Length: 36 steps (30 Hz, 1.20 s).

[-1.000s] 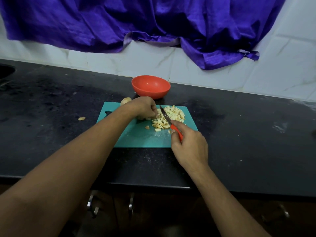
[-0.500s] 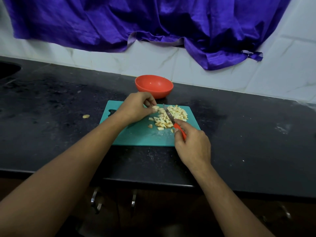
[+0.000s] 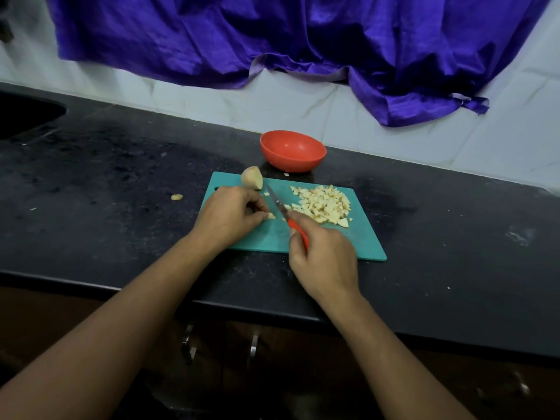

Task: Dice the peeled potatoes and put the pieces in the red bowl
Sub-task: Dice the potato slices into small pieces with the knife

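A small potato piece (image 3: 271, 216) is pinched in the grip of the left hand (image 3: 233, 212) on the teal cutting board (image 3: 348, 244). The red-handled knife (image 3: 284, 211) is clasped in the right hand (image 3: 324, 262), its blade tilted beside that piece. Diced potato (image 3: 324, 204) is heaped on the board's right side, and the red bowl (image 3: 292, 151) is set just beyond on the black desk (image 3: 121, 177).

bowl (image 3: 292, 151) behind board (image 3: 357, 241); dice pile (image 3: 324, 204) on r side, potato half (image 3: 252, 177) back-l corner.
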Each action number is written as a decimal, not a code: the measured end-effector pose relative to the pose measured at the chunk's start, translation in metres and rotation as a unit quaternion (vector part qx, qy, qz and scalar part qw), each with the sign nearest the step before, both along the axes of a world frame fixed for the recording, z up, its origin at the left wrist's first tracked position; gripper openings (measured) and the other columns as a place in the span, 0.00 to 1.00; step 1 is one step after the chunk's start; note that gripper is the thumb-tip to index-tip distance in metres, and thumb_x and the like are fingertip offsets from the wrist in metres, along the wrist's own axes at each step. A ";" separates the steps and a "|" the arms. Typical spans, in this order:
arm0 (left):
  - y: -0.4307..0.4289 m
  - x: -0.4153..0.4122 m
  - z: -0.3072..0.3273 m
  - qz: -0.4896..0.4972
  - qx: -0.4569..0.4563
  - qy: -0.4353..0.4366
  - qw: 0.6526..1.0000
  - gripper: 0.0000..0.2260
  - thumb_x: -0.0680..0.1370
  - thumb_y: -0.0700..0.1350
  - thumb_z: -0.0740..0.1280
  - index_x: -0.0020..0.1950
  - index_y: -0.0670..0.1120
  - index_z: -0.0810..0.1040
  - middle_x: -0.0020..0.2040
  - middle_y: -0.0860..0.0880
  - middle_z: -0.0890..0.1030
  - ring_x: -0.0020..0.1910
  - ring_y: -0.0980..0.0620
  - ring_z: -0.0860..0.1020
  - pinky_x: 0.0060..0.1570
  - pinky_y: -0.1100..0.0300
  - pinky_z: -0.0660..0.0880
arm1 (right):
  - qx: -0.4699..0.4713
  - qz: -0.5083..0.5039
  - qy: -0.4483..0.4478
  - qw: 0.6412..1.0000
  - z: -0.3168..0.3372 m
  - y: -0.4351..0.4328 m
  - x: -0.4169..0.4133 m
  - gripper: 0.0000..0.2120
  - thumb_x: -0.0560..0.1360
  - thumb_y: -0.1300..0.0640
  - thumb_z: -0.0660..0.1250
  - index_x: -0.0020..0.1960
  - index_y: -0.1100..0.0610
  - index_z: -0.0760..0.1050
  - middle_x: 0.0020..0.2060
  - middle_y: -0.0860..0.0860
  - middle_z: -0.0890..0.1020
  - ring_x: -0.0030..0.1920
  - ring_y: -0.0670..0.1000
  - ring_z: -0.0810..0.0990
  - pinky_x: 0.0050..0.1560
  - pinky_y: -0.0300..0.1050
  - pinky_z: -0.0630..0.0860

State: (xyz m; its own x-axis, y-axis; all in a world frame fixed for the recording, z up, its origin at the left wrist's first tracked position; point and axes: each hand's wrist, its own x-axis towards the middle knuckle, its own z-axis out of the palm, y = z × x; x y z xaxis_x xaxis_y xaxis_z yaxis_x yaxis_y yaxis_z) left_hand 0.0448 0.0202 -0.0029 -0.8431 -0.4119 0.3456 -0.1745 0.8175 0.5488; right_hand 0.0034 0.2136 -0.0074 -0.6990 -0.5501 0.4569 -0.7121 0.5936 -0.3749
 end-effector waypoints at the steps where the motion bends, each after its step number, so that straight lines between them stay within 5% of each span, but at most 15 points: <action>1: 0.000 0.001 0.000 0.001 -0.003 0.002 1.000 0.03 0.74 0.50 0.77 0.47 0.53 0.87 0.32 0.61 0.77 0.34 0.63 0.76 0.35 0.70 0.65 | 0.003 0.005 0.003 1.000 -0.001 -0.004 0.002 0.20 0.82 0.48 0.61 0.73 0.43 0.73 0.46 0.47 0.86 0.42 0.50 0.82 0.42 0.50 0.79; 11: 0.003 -0.001 0.000 0.036 0.025 -0.001 0.999 0.02 0.74 0.50 0.77 0.45 0.54 0.86 0.39 0.59 0.83 0.42 0.61 0.81 0.46 0.62 0.77 | 0.015 0.011 0.018 1.000 -0.004 -0.006 0.004 0.21 0.81 0.52 0.61 0.74 0.45 0.73 0.36 0.47 0.82 0.33 0.48 0.76 0.34 0.46 0.72; 18: 0.005 0.001 0.001 0.048 0.006 -0.001 0.999 0.02 0.74 0.49 0.76 0.43 0.53 0.86 0.38 0.59 0.84 0.43 0.59 0.81 0.46 0.60 0.76 | 0.138 0.020 0.062 0.988 0.000 -0.010 0.006 0.23 0.81 0.51 0.58 0.75 0.46 0.71 0.41 0.47 0.82 0.39 0.50 0.79 0.38 0.47 0.74; 24: 0.005 0.004 -0.001 0.065 -0.021 -0.007 0.998 0.05 0.74 0.53 0.75 0.41 0.53 0.84 0.36 0.60 0.81 0.42 0.58 0.81 0.45 0.54 0.79 | 0.026 0.005 0.044 0.999 -0.002 -0.005 0.010 0.21 0.80 0.53 0.62 0.71 0.47 0.76 0.33 0.46 0.81 0.30 0.46 0.73 0.31 0.43 0.67; 31: 0.006 0.004 0.002 0.060 -0.030 -0.013 0.998 0.04 0.75 0.49 0.73 0.41 0.52 0.85 0.37 0.58 0.83 0.41 0.57 0.81 0.45 0.56 0.79 | 0.108 0.026 0.062 0.992 -0.001 -0.007 0.009 0.21 0.80 0.51 0.60 0.72 0.46 0.76 0.31 0.44 0.77 0.30 0.46 0.73 0.32 0.45 0.71; 36: 0.005 0.005 0.002 0.059 -0.022 -0.016 0.998 0.05 0.75 0.48 0.73 0.40 0.52 0.85 0.35 0.59 0.83 0.39 0.58 0.80 0.45 0.59 0.77 | 0.068 0.025 0.036 0.997 -0.001 -0.005 0.010 0.20 0.81 0.51 0.61 0.72 0.46 0.76 0.32 0.44 0.78 0.30 0.45 0.73 0.32 0.45 0.72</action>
State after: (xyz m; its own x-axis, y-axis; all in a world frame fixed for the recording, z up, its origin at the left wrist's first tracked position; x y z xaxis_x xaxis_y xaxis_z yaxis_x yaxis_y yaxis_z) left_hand 0.0497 0.0252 -0.0005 -0.8009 -0.4933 0.3394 -0.2872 0.8139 0.5051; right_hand 0.0134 0.2088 -0.0085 -0.6371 -0.6438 0.4238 -0.7644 0.5987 -0.2395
